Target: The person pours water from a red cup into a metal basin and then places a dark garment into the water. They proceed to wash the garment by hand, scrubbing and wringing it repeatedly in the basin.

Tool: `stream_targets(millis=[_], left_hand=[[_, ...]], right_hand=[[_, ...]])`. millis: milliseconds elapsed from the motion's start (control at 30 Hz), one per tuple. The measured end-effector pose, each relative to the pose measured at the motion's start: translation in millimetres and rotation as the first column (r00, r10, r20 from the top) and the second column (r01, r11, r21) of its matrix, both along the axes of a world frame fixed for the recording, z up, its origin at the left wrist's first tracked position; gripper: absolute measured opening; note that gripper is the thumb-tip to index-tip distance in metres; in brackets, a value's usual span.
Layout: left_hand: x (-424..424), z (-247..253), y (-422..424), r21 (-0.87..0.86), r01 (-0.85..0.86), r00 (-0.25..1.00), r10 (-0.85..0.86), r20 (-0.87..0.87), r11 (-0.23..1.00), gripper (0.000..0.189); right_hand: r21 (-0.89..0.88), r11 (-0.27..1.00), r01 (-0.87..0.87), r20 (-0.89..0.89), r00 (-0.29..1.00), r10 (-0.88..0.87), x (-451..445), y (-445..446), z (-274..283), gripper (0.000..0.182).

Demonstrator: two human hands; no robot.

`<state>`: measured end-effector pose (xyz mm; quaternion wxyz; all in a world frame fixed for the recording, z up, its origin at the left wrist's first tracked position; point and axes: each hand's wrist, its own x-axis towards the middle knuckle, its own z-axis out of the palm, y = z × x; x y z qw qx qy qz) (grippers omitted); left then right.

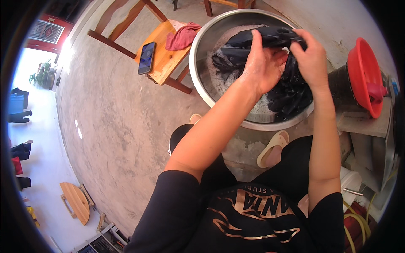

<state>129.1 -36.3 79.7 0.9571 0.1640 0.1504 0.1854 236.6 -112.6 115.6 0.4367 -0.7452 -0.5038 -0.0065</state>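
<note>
A large round metal basin (204,91) stands on the floor before me, holding sudsy water (218,80) and a wet black garment (291,95). My right hand (311,58) grips a fold of the garment between thumb and fingers, above the water. Palm up and wet, my left hand (265,68) is inside the black cloth's loop, its thumb raised against the upper fold. No cloth shows in the left palm, and the fingertips are partly bent towards the hanging cloth. Part of the garment lies in the suds.
A wooden chair (161,61) left of the basin bears a smartphone (147,58) and a red cloth (182,37). At right, a red plastic basin (364,79) leans by a dark bucket (338,83). A yellow hose (359,224) lies lower right. My slippered foot (273,150) is near the rim.
</note>
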Motion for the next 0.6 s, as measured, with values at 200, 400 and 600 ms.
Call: stream_targets(millis=[200,400,600], left_hand=[[-8,3,16,-0.118,-0.026,0.969,0.054,0.241,0.993,0.098],[-20,9,55,-0.197,0.014,0.983,0.023,0.184,0.98,0.057],[-4,9,5,-0.036,-0.306,0.949,0.302,-0.092,0.951,0.02]], right_hand=[[0.374,0.9,-0.225,-0.726,0.533,0.435,-10,-14,34,0.042],[0.073,0.852,-0.518,-0.182,0.834,0.522,-55,-14,32,0.04],[0.125,0.991,-0.04,-0.008,0.999,0.042,-35,17,-5,0.024]])
